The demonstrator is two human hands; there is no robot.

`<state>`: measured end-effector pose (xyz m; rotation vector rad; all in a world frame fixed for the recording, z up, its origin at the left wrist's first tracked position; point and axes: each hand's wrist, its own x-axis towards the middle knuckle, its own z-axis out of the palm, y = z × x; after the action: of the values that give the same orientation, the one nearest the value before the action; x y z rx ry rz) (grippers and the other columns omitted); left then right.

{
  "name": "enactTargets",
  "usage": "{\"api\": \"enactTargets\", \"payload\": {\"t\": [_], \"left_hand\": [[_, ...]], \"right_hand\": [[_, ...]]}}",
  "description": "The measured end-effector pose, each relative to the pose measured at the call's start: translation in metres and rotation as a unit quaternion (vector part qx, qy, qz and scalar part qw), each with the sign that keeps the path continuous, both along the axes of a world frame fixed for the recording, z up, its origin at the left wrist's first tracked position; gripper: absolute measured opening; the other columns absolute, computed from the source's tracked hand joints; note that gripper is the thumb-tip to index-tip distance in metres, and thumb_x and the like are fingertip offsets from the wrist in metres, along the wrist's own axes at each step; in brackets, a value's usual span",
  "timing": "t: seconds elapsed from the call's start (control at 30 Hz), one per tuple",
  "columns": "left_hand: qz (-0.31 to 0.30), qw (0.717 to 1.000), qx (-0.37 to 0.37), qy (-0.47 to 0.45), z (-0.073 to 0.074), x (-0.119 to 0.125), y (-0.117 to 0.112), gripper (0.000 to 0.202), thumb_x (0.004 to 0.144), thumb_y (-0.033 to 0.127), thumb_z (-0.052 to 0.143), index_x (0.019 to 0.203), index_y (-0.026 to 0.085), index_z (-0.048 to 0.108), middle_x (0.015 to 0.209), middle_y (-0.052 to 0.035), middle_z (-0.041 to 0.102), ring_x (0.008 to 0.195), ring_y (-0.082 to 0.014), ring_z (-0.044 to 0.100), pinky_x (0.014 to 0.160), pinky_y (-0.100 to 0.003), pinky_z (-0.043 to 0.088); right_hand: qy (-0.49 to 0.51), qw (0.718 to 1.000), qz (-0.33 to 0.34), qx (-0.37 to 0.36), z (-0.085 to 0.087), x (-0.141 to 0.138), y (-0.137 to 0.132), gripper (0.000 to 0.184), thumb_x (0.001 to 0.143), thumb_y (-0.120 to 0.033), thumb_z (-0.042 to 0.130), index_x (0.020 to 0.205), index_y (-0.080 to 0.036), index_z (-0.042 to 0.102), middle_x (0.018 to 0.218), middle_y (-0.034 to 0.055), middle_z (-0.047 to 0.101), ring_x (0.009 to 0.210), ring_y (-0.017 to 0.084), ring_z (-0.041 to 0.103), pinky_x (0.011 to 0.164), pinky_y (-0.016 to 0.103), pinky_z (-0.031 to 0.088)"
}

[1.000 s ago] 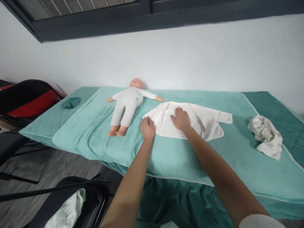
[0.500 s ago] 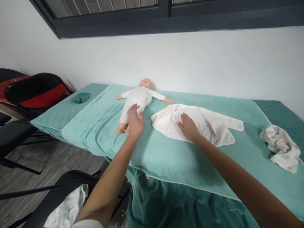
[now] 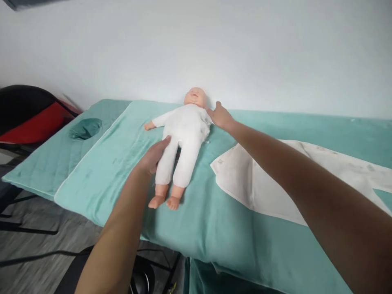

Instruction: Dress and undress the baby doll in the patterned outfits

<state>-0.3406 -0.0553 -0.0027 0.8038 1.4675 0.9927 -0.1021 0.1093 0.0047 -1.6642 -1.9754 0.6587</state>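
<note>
A baby doll [image 3: 186,122] in a white suit lies on its back on the teal-covered bed [image 3: 116,163], head toward the wall. My left hand [image 3: 154,156] is beside the doll's leg, its thumb stretched along the upper thigh; the other fingers are mostly hidden. At the doll's shoulder on the right is my right hand [image 3: 222,117], two digits apart and touching the sleeve. It covers most of that doll arm. Under my right forearm, a white baby garment [image 3: 235,175] lies spread flat, partly hidden.
The bed has a round face hole [image 3: 85,128] at its left end. A white wall [image 3: 260,53] runs along the far side. Black and red chairs [image 3: 39,122] stand at the left, with another dark chair below my left arm.
My right hand has left the white garment and moved left to the doll's shoulder. My left hand has come to the doll's thigh. The view has turned left and closer to the doll.
</note>
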Motion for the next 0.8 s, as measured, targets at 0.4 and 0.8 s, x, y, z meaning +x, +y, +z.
{"api": "enactTargets", "payload": {"t": [0.4,0.8], "left_hand": [[0.001,0.991,-0.023,-0.128,0.011,0.03,0.009,0.047,0.099,0.045,0.047,0.118,0.007,0.067,0.079,-0.0112,0.075,0.069,-0.0249,0.074,0.053,-0.034,0.059],[-0.128,0.954,0.031,-0.268,0.02,0.224,-0.07,0.062,0.085,0.049,0.071,0.136,0.016,0.057,0.107,-0.015,0.078,0.088,-0.032,0.078,0.065,-0.04,0.067]], "right_hand": [[0.125,0.982,0.128,-0.067,0.036,-0.016,0.033,0.057,0.098,-0.051,0.057,0.141,-0.015,0.056,0.141,0.0118,0.063,0.131,0.031,0.059,0.114,0.048,0.046],[-0.011,0.999,-0.009,-0.052,0.09,0.198,-0.059,0.084,0.085,-0.074,0.06,0.142,-0.013,0.051,0.144,0.0228,0.056,0.13,0.041,0.057,0.111,0.058,0.046]]}}
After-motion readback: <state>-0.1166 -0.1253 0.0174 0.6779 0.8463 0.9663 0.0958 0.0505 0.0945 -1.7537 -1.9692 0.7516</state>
